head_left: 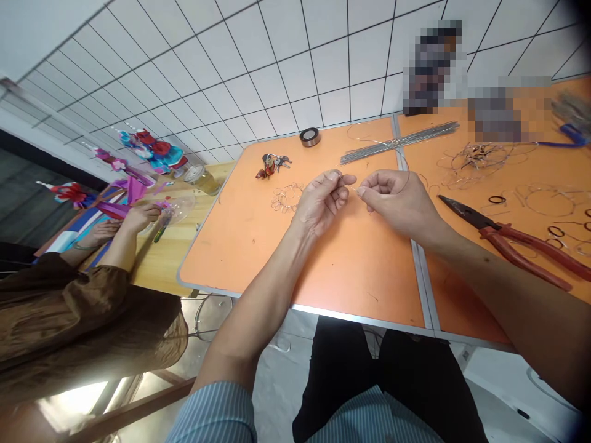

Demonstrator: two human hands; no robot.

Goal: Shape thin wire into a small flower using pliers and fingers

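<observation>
Over the orange table, my left hand [319,202] pinches a fine wire between thumb and fingers. My right hand [398,202], just to its right, is closed on the same wire close to the left fingertips. From behind the right hand a thin wire [407,165] curves up and back to the left. A ring of looped wire [287,198] lies left of my left hand. Beyond my hands rests a bundle of straight metal wires [397,143]. Red-handled pliers [510,237] lie with jaws slightly apart beside my right forearm.
A roll of tape [309,137] and a bunch of keys [273,165] sit toward the wall. Tangled wire [478,161] and small dark rings [556,231] lie at the right. On the left, a co-worker's hands [141,216] handle purple material at a wooden table [161,271].
</observation>
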